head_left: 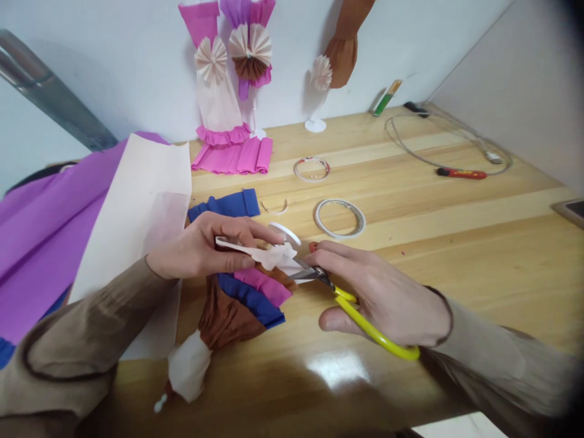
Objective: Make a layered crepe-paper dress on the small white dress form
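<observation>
My left hand [205, 246] pinches a strip of pale crepe paper [269, 255] just above the wooden table [410, 255]. My right hand [387, 298] grips yellow-handled scissors [365, 322], whose blades meet the right end of that pale strip. Under both hands lies a paper doll [237, 310] with brown, blue and pink pleated layers and a white wrapped end. A small white tape roll [285, 231] sits just behind the strip.
Purple and cream crepe sheets [91, 225] cover the left of the table. Finished paper dolls [228, 79] stand against the back wall. Two tape rings [340, 218], a blue folded piece [225, 205], a red-handled tool [460, 174], a cable and a glue stick [387, 97] lie behind.
</observation>
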